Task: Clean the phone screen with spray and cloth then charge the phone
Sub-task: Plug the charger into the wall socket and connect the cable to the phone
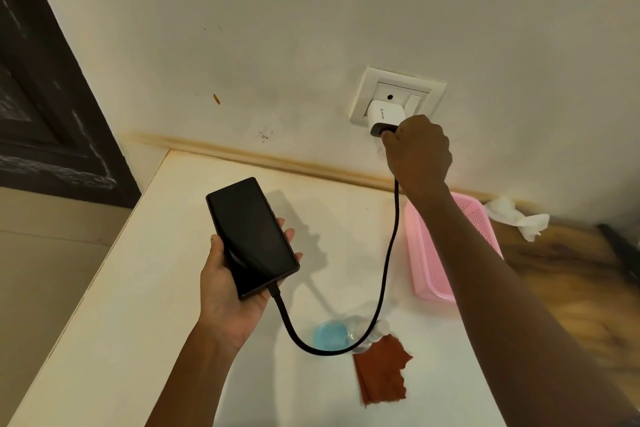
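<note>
Now phone (254,236): black, screen dark, cable (388,274) attached.

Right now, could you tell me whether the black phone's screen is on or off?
Off, as far as it shows: the black phone in the left hand has a dark screen, though the black cable is plugged into it.

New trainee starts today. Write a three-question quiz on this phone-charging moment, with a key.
1. True or false: the cable is plugged into the phone.
2. Which hand holds the phone: A left, B right?
3. Fill in: the right hand grips the cable's plug at the white ____ in the wall socket.

Key: 1 true. 2 A. 3 charger.
</note>
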